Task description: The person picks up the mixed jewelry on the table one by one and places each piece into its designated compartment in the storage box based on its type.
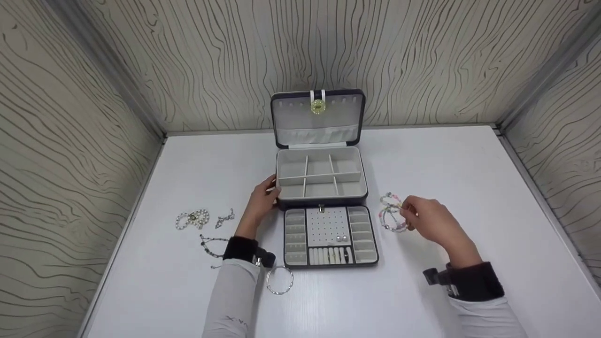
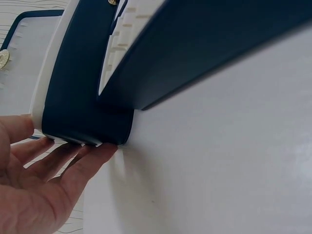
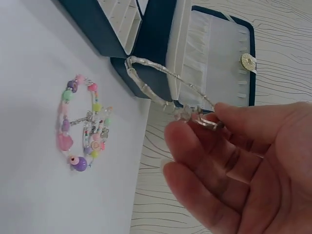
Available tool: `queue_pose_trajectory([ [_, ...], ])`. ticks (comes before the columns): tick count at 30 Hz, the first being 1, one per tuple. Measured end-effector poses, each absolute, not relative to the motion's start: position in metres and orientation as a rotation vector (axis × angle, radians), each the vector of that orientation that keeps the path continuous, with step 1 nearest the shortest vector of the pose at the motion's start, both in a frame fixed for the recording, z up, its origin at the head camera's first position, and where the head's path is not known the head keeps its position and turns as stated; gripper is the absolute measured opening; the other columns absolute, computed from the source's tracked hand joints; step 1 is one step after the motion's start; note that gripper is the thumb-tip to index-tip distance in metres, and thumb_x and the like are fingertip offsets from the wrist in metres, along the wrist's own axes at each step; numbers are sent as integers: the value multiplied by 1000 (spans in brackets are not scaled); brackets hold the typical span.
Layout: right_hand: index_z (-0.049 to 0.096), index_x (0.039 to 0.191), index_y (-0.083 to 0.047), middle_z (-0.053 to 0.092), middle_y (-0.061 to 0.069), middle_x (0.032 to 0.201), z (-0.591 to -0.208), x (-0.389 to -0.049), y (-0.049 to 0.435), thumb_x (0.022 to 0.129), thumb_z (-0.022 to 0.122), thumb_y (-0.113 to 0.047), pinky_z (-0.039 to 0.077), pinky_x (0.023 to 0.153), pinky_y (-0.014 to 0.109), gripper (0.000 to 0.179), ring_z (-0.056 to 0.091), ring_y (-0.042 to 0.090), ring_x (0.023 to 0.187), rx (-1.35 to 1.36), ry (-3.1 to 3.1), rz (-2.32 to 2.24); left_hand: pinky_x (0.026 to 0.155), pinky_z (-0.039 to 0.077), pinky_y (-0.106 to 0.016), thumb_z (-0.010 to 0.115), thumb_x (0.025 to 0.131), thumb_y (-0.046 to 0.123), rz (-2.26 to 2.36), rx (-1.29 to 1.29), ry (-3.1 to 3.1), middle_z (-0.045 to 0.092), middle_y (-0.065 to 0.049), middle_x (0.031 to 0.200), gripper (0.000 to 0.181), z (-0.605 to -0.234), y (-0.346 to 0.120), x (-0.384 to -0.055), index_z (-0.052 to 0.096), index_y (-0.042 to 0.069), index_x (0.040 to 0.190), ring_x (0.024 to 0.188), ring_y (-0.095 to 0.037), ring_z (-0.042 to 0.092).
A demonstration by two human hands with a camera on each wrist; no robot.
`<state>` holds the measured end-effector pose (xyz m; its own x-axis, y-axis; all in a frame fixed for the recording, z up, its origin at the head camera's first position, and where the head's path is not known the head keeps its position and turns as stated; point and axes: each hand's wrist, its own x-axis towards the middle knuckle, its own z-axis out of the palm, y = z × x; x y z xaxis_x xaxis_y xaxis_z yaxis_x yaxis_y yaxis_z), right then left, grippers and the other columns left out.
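My right hand (image 1: 434, 220) pinches a thin silver bracelet (image 3: 146, 89) between thumb and fingers. In the right wrist view it hangs over the colourful beaded bracelets (image 3: 66, 142), which lie on the white table. The jewelry box (image 1: 321, 204) stands with its lid (image 1: 296, 119) up and its divided compartments exposed. My left hand (image 1: 260, 202) rests against the box's left side, its extended fingers along the wall and the thumb at the rim. In front of the box lies the tray (image 1: 305, 220), with two pearl-like studs (image 1: 342, 238) in its perforated panel and rings in the roll slots.
Left on the table (image 1: 159, 281) are pearl bracelets (image 1: 199, 218), a small silver chain piece (image 1: 225, 218) and a dark cord bracelet (image 1: 213, 253). A silver bangle (image 1: 280, 293) lies near the tray's front left corner. Patterned walls (image 1: 211, 61) enclose the back and sides.
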<state>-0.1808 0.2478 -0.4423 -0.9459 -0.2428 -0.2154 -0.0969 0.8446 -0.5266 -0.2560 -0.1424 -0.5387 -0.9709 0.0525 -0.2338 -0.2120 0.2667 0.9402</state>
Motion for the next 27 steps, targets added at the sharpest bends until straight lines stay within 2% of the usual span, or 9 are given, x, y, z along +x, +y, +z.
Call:
queue_pose_trajectory([
  [5,61,110,8,66,8,84,-432,-197,239,95,57,-1,50,63,34,18,67,19,72,-304,2688,-944,93,50,-46,50,102,12,1786,-151,2308,43,-21,147,51,-539,-143,-256,36,6,151,127,-35,49],
  [12,59,115,11,66,15,92,-435,-226,217,97,56,-2,57,66,31,22,70,24,77,-247,2676,-1224,92,51,-46,50,102,12,1797,-136,2311,43,-21,147,51,-541,-143,-255,36,6,151,128,-36,48],
  [20,62,117,9,68,19,93,-458,-253,194,98,55,-4,59,65,35,24,71,30,78,-148,2751,-1354,95,49,-46,51,102,14,1768,-134,2338,44,-19,147,52,-539,-143,-254,36,8,151,130,-35,46],
  [27,64,117,6,68,16,93,-469,-264,183,97,56,-5,57,61,27,24,71,26,77,-112,2772,-1286,93,50,-45,50,102,13,1766,-132,2351,45,-20,146,51,-538,-143,-254,37,7,151,128,-35,49],
])
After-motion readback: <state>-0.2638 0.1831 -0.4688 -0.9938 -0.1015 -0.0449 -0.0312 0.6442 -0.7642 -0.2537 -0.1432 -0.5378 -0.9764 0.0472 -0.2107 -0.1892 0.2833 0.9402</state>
